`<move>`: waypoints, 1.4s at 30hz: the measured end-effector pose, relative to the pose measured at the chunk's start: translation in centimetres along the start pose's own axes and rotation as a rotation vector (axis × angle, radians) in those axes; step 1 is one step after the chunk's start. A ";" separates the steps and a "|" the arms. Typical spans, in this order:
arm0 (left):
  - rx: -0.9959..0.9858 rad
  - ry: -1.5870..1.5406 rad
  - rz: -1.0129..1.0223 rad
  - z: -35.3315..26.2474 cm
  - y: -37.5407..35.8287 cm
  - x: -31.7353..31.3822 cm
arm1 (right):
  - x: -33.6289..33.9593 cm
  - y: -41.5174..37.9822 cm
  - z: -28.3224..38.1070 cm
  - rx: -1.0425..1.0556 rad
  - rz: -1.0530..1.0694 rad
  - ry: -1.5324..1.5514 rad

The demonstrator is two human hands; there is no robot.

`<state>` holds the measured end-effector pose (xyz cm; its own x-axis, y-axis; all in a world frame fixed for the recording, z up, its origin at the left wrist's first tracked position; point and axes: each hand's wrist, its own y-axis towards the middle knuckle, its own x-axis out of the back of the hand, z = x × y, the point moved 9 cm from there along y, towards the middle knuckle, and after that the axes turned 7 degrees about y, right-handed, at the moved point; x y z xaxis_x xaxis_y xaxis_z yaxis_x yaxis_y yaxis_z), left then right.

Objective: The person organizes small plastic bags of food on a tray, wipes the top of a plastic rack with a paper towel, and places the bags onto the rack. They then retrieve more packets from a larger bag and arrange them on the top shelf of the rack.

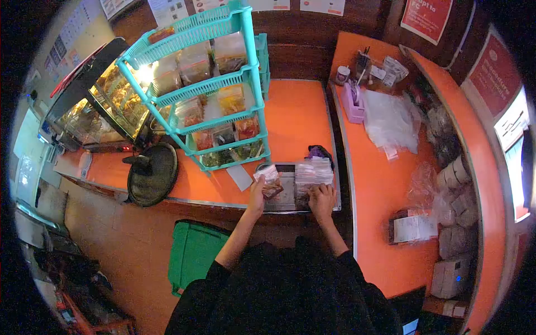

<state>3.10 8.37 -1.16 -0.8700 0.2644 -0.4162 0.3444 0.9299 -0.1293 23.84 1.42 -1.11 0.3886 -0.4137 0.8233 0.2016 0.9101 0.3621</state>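
Red poster (pixel 426 19) on wall past counter's (pixel 385 184) far R corner: "apt to FC", start unclear. 2nd red poster (pixel 494 78), beyond R edge, & white wall sheets (pixel 322 5): txt too blurry.

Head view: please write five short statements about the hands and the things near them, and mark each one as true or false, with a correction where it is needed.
1. The left hand holds a packet. True.
2. The right hand is on the rack. False: the right hand is at the row of packets in the tray.
3. The rack has only one tier. False: the rack has several tiers.
4. The purple holder stands on the right-side counter. True.
5. The tray's bottom is fully covered. False: part of the tray's bottom shows bare between the two hands.
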 end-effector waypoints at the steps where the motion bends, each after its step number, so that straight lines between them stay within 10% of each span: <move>1: -0.005 -0.006 0.012 0.2 0.1 0.0 | 0.8 0.0 0.4 0.005 -0.044 0.043; 9: 0.032 -0.002 0.040 3.4 1.1 2.2 | 1.9 -1.1 0.3 0.157 -0.116 0.493; 14: 0.004 0.042 0.200 -0.3 0.9 -2.9 | 6.8 3.5 7.5 -0.141 0.203 1.306; 22: -0.244 0.460 0.225 -0.6 1.4 -4.1 | 10.3 6.1 10.8 0.087 -0.259 0.805; 24: 0.069 -0.014 0.186 -3.6 -1.3 -7.1 | 11.9 6.1 12.1 0.097 -0.284 0.789; 42: -0.070 -0.042 0.167 -4.0 -1.8 -8.4 | 14.7 5.0 12.0 0.101 -0.548 0.753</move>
<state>8.38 5.46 6.20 -0.7866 0.4074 -0.4641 0.4565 0.8897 0.0073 19.73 0.19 18.07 0.7498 -0.6604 0.0396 0.4634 0.5670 0.6810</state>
